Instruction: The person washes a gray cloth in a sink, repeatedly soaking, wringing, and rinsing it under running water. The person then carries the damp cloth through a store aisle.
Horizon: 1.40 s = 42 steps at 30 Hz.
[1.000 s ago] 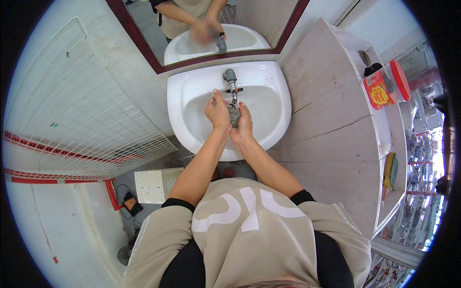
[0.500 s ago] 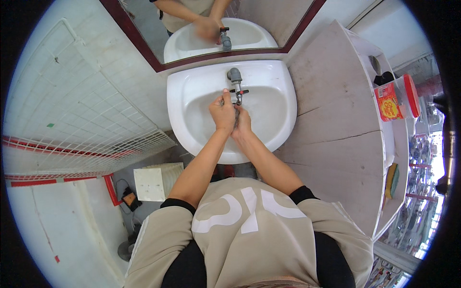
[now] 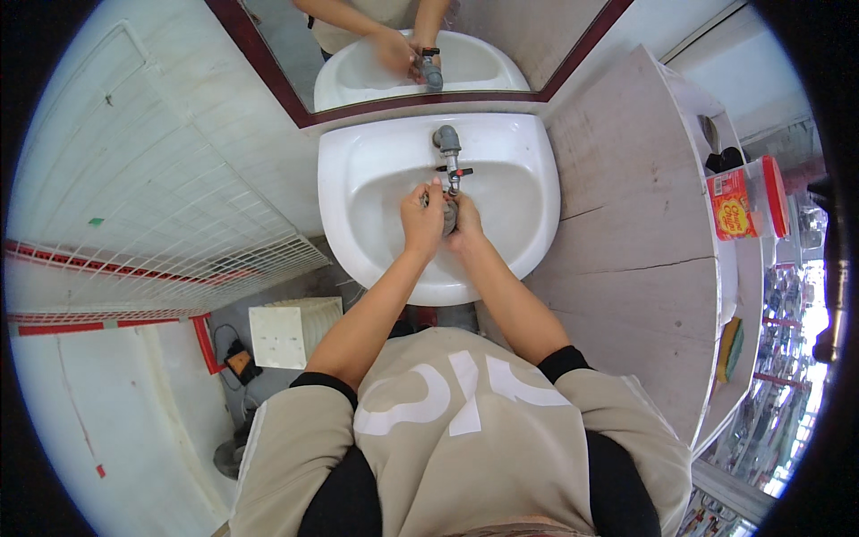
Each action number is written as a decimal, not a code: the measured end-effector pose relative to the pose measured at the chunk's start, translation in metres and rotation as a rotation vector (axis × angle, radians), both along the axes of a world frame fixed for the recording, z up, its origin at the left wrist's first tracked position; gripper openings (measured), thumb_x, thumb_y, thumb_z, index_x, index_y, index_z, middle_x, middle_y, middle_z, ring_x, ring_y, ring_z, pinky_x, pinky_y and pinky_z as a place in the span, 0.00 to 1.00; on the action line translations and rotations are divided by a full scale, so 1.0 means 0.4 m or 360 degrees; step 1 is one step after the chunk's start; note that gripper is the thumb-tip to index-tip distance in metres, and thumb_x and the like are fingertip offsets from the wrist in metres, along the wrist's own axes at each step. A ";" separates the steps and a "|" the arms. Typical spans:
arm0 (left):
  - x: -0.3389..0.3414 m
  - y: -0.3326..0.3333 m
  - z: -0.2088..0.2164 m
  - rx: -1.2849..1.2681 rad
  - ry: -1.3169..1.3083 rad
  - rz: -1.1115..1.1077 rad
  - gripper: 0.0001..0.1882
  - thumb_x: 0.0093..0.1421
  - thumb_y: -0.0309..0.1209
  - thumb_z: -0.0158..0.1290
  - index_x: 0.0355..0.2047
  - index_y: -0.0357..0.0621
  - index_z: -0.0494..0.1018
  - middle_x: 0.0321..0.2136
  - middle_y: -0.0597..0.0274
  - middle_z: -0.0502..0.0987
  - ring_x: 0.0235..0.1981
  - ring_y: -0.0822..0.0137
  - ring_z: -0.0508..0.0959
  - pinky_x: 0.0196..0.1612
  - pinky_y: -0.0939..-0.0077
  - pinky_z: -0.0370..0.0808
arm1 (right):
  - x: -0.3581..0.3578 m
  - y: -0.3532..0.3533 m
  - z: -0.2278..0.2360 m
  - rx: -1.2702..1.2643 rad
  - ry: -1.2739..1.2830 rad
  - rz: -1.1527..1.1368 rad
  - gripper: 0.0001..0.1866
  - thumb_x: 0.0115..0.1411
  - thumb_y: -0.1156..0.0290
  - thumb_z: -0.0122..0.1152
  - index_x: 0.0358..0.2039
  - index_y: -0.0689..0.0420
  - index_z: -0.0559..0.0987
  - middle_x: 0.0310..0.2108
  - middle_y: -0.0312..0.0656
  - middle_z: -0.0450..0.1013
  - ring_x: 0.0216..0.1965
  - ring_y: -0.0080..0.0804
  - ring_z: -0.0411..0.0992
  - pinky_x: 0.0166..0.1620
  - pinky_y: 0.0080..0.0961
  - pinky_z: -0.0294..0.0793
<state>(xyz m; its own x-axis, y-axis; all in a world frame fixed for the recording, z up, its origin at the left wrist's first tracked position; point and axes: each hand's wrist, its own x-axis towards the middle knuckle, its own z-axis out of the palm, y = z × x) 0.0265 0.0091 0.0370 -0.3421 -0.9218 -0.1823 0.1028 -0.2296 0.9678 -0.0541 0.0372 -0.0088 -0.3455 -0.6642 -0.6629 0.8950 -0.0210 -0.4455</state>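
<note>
Over the bowl of the white washbasin [image 3: 333, 210], my two hands are close together just below the tap [image 3: 453, 159]. My left hand [image 3: 421, 220] is closed on the left side of a small grey, roundish object [image 3: 450, 217], its thumb raised near the spout. On the other side, my right hand [image 3: 467, 224] grips the same object, its fingers partly hidden behind it. What kind of object it is cannot be made out. The tap has a grey elbow pipe and a dark cross handle with a red spot. Whether water runs is unclear.
A dark-red-framed mirror [image 3: 394, 106] hangs above the basin and reflects my arms. To the right, a wooden panel [image 3: 626, 242] borders shelves with a red-lidded plastic jar [image 3: 747, 199] and a sponge [image 3: 730, 349]. White wire mesh [image 3: 179, 206] and a cream box [image 3: 291, 333] are on the left.
The grey object now shows more plainly between my hands, and my right hand has shifted slightly outward. The whole view has moved a little, placing the basin farther right.
</note>
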 end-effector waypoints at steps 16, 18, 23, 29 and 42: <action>0.119 -0.046 0.090 0.0583 -0.0373 -0.1636 0.45 0.56 0.56 0.54 0.64 0.47 0.47 0.53 0.51 0.66 0.41 0.58 0.79 0.45 0.63 0.77 | -0.017 0.074 0.210 -0.0132 0.0859 -0.0743 0.09 0.54 0.73 0.63 0.32 0.59 0.71 0.27 0.36 0.68 0.26 0.26 0.67 0.33 0.29 0.75; 0.118 -0.044 0.102 0.0594 -0.0455 -0.1637 0.44 0.56 0.55 0.54 0.64 0.50 0.47 0.55 0.50 0.64 0.41 0.57 0.79 0.45 0.62 0.77 | -0.015 0.080 0.215 -0.0190 0.0947 -0.0733 0.09 0.54 0.73 0.63 0.32 0.58 0.71 0.28 0.36 0.68 0.27 0.25 0.68 0.34 0.27 0.75; 0.105 0.002 0.068 0.0636 0.0357 -0.1272 0.39 0.59 0.47 0.55 0.62 0.46 0.49 0.51 0.49 0.68 0.42 0.56 0.77 0.48 0.63 0.75 | 0.000 0.099 0.201 -0.0097 0.1566 -0.0483 0.09 0.55 0.74 0.62 0.33 0.57 0.70 0.30 0.37 0.71 0.31 0.23 0.69 0.39 0.22 0.73; 0.088 -0.004 0.023 0.1243 0.0969 -0.0533 0.18 0.61 0.35 0.50 0.47 0.36 0.66 0.40 0.53 0.74 0.41 0.60 0.76 0.49 0.63 0.75 | 0.080 0.133 0.203 -0.0455 0.2174 -0.0221 0.08 0.55 0.73 0.62 0.31 0.59 0.71 0.31 0.39 0.72 0.40 0.30 0.71 0.47 0.29 0.69; 0.076 -0.021 0.025 0.1097 0.0971 -0.0097 0.13 0.58 0.32 0.57 0.38 0.38 0.69 0.31 0.57 0.74 0.33 0.66 0.76 0.39 0.70 0.75 | 0.126 0.159 0.217 -0.0383 0.1313 -0.0242 0.08 0.62 0.69 0.57 0.38 0.58 0.73 0.41 0.40 0.72 0.44 0.27 0.71 0.49 0.27 0.69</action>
